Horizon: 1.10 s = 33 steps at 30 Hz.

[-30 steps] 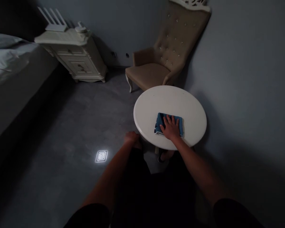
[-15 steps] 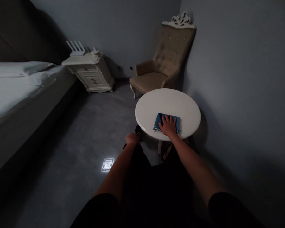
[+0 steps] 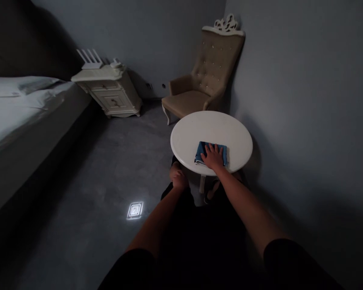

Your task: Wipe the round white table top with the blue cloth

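Observation:
A folded blue cloth point(image 3: 201, 152) with dark patches lies near the front edge of a round white table point(image 3: 193, 125). My right hand point(image 3: 213, 157) rests flat on top of it, fingers spread and palm down, so it covers the cloth's middle. Lower and to the left, my left hand point(image 3: 180, 180) is off the table, at my dark-clothed left knee. It is small and dim there, and I cannot make out how its fingers are set.
Behind the table stands a tan tufted armchair point(image 3: 186, 102). A white nightstand point(image 3: 115, 98) carries a router point(image 3: 92, 64) with several antennas. The bed point(image 3: 21, 106) runs along the left; a grey wall point(image 3: 305, 100) closes the right. A lit square pattern point(image 3: 135, 210) shows on the floor.
My left hand has shifted right and slightly down along my leg. My right hand stays spread on the cloth at about the same place. The whole view has moved a little.

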{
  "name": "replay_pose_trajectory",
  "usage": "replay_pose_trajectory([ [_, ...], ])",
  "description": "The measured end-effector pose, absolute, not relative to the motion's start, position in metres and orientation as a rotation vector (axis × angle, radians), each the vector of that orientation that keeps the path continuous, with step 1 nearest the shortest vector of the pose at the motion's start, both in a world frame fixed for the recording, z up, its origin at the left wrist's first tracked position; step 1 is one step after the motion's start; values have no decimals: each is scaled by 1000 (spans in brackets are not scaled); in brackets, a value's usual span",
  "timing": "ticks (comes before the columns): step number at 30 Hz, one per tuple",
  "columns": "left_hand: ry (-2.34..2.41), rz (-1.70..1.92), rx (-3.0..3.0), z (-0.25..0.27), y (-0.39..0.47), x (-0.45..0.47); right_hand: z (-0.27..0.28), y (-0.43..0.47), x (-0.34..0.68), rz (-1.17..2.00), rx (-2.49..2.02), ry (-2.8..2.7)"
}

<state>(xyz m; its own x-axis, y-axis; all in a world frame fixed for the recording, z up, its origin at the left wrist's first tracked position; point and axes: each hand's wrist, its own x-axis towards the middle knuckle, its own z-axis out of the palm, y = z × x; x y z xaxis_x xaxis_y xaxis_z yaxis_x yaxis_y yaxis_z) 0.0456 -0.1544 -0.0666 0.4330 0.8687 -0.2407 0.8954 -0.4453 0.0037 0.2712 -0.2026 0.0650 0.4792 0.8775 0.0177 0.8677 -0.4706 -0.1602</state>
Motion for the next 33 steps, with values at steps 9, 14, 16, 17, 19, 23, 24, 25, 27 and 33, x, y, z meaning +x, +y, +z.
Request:
replay_pose_trajectory([
  [9,1479,-449,2596,-80,-154,44,63,-200,272,64,-2569,-1493],
  [14,1467,-460,2588,-79,-150,51,65,-201,270,74,-2569,-1496],
  [16,1468,-470,2581,-78,-149,52,67,-201,268,68,-2559,-1493],
  [17,1465,-478,2583,-78,-148,51,67,-201,268,64,-2555,-1490],
  [19,1458,-492,2599,-79,-148,50,67,-201,267,64,-2547,-1483],
  [23,1481,-447,2620,-80,-146,49,64,-199,269,84,-2542,-1457],
  [24,1500,-439,2612,-81,-145,50,63,-198,270,86,-2543,-1453],
  [25,1518,-435,2601,-81,-143,50,62,-198,271,88,-2544,-1451],
  [27,1544,-440,2581,-81,-140,52,61,-197,273,97,-2546,-1456],
  [33,1550,-478,2598,-81,-143,58,64,-198,272,93,-2550,-1461],
])
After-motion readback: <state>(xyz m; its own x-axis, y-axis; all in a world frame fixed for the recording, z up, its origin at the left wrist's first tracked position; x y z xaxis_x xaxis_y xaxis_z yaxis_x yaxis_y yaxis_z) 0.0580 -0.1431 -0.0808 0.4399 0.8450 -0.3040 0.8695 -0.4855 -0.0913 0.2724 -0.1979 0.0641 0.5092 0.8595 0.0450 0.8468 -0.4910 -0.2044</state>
